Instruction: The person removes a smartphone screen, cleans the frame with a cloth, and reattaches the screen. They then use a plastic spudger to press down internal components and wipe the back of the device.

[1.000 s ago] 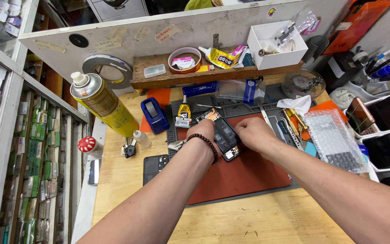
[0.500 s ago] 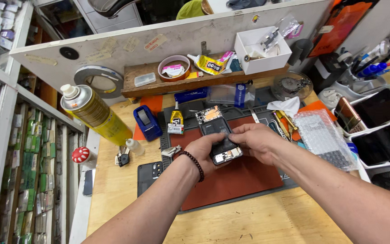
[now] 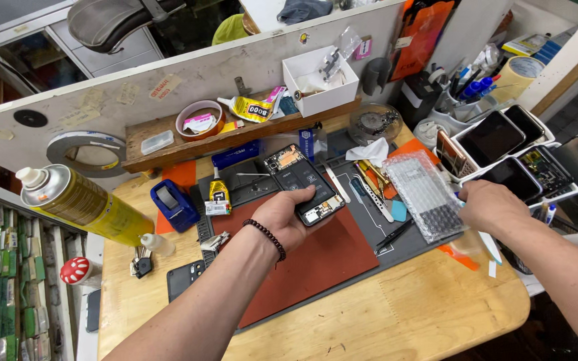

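Head view: opened smartphone (image 3: 301, 184), back cover off and internals exposed, sits at frame centre, held just above the red work mat (image 3: 302, 267). Left hand (image 3: 282, 217) carries it; grip pressed around the phone's lower end, thumb across the top face, fingers underneath. A dark bead bracelet (image 3: 267, 238) circles that wrist.

Right hand (image 3: 493, 207) is at centre right, well apart from the phone, over the tabletop edge beside a sheet of bubble wrap (image 3: 426, 194). Its fingers are curled down; cannot tell whether this grip holds anything.

Black tweezers (image 3: 394, 235) lie on the grey mat (image 3: 362, 220) between the two hands. Left of the phone stands a small glue bottle with a yellow cap (image 3: 219, 198), then a blue tape dispenser (image 3: 174, 204). A yellow spray can (image 3: 78, 202) lies tilted at the left of the frame. A wooden shelf (image 3: 168, 152) runs along the back wall at upper centre, bearing a white box (image 3: 319, 83). Several phones rest in a white tray (image 3: 523, 150) at upper right.
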